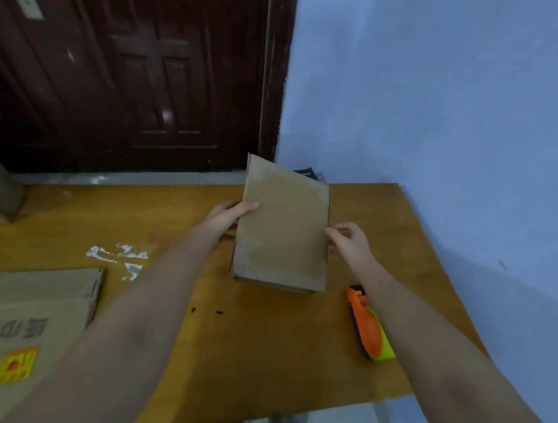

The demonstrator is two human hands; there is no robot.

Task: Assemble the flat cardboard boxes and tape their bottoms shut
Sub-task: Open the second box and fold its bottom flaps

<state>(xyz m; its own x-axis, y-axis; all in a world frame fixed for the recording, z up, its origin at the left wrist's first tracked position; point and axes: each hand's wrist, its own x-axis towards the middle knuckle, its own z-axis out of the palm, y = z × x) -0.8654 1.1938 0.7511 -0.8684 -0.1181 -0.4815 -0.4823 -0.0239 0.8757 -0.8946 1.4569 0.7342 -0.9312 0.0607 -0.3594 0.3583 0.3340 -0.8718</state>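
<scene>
We grip the flat box [282, 232] w/ L hand [227, 218] & R hand [348, 239] on its long sides, long axis away from us, tape gun [369, 326] near R.

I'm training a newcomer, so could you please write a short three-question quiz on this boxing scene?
1. True or false: both hands hold the flat box.
2. Which hand is nearer the tape dispenser? A left B right
3. Fill in: the printed cardboard lies at the table's ___ side.

Key: 1 true; 2 B; 3 left.
</scene>
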